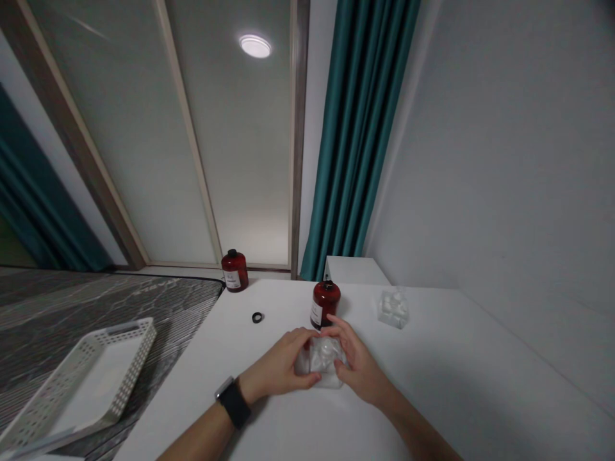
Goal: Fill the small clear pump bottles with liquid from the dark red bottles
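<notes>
Both my hands meet on a small clear plastic packet (323, 363) with something white inside, resting on the white table (446, 384). My left hand (281, 368), with a black watch on its wrist, pinches the packet's left side. My right hand (355, 362) grips its right side with curled fingers. Just behind the hands stands a dark red bottle (325, 303) with a white label and black neck. A small black ring-shaped cap (257, 317) lies on the table to the bottle's left.
A second dark red bottle (234, 271) stands at the table's far edge. A clear packet (393, 308) with white pieces lies far right of the near bottle. A white perforated basket (77, 384) rests on the dark patterned surface at left. Teal curtains hang behind.
</notes>
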Demonstrator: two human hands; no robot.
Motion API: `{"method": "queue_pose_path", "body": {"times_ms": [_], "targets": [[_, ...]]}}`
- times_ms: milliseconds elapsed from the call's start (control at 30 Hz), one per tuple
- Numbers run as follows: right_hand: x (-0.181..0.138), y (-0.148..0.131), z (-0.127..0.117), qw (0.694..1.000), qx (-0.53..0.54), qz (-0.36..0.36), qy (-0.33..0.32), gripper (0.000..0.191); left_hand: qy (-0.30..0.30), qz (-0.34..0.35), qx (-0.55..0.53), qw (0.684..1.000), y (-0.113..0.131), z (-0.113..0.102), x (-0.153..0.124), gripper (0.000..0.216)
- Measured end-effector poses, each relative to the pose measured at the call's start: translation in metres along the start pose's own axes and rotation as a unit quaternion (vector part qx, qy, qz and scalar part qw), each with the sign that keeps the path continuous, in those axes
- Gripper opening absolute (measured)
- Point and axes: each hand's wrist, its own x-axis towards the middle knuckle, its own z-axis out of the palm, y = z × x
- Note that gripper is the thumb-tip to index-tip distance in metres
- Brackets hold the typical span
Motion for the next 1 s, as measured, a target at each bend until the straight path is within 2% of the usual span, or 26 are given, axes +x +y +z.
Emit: {"method": "queue_pose_path", "body": {"times_ms": [233,433,600,833,1000], "targets": [[-0.0017,-0.0001,0.0,1.0,-0.021,0.008,0.005,0.076,-0.003,-0.011,-0.005,1.0,0.0005,0.0002,-0.0002,0.059],[-0.001,-0.0022,-0.0003,1.0,-0.018,-0.001,0.022,0.066,-0.003,-0.004,-0.003,1.0,0.0007,-0.0004,0.0,0.055],[-0.0003,-0.0032,-0.0002,1.0,0.001,-0.01,0.007,0.06,-0.006,-0.012,0.007,1.0,0.0019,-0.0013,0.0002,0.051],[0.0004,-0.0026,0.0021,1.0,0.009,-0.002,-0.002,0.062,0.001,-0.008,0.004,1.0,0.0013,-0.0001,0.0003,0.046],[0.0004,0.0005,0.0052,1.0,-0.006,0.011,0.028,0.06,0.006,-0.001,-0.006,1.0,-0.0015,0.0006,0.0003,0.05]]}}
